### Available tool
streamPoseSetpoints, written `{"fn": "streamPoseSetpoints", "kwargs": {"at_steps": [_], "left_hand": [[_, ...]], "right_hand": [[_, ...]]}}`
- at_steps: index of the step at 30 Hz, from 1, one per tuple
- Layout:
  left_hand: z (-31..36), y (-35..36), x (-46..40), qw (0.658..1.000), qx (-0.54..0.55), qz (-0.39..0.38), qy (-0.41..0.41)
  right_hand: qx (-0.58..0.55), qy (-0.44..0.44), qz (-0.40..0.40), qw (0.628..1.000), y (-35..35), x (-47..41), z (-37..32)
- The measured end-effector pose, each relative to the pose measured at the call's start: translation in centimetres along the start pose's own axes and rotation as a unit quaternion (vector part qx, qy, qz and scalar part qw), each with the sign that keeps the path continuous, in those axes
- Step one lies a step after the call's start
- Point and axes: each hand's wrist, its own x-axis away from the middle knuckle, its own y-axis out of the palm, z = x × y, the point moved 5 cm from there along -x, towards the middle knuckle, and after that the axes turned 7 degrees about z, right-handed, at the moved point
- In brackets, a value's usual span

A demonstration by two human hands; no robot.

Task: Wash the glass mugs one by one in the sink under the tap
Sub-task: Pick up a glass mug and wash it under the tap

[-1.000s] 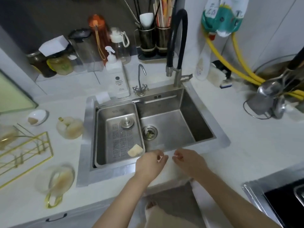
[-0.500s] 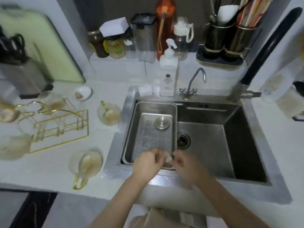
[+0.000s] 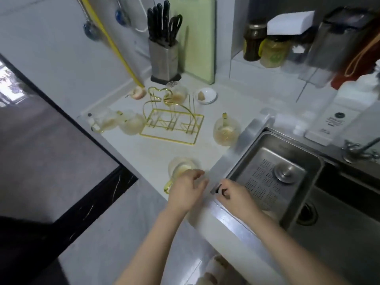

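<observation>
Several dirty glass mugs with gold handles stand on the white counter left of the sink (image 3: 233, 155). The nearest mug (image 3: 180, 166) is at the counter's front edge, and my left hand (image 3: 188, 191) lies over its near side with relaxed fingers; I cannot tell whether it touches the glass. A second mug (image 3: 226, 130) stands right beside the sink rim. A third mug (image 3: 179, 94) is behind the gold rack (image 3: 172, 125), and two more (image 3: 131, 124) sit at the far left. My right hand (image 3: 234, 195) hovers over the sink's front-left corner, fingers loosely curled, holding nothing.
A perforated steel drain tray (image 3: 259, 161) with a plug fills the sink's left half. A small tap (image 3: 358, 150) and a white soap bottle (image 3: 337, 118) stand behind it. A knife block (image 3: 163, 58), a green cutting board (image 3: 193, 38), a small dish (image 3: 206, 96) and jars line the back.
My view has swung left from the sink to the counter. Both hands have moved left together, the left one from the sink's front rim to the nearest mug.
</observation>
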Motion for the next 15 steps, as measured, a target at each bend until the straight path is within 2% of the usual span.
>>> {"fn": "streamPoseSetpoints", "kwargs": {"at_steps": [5, 8, 15], "left_hand": [[-3.8, -2.6, -2.0, 0.999, -0.023, 0.045, -0.013], [-5.4, -3.8, -3.0, 0.999, -0.025, 0.039, -0.011], [-9.7, -2.3, -4.1, 0.988, 0.066, -0.116, -0.081]], "right_hand": [[0.005, -0.026, -0.028, 0.999, 1.9, -2.8, -2.8], [0.01, -0.025, -0.032, 0.999, 3.0, -4.4, -4.0], [-0.024, -0.037, -0.046, 0.998, 5.6, -7.2, -6.3]]}}
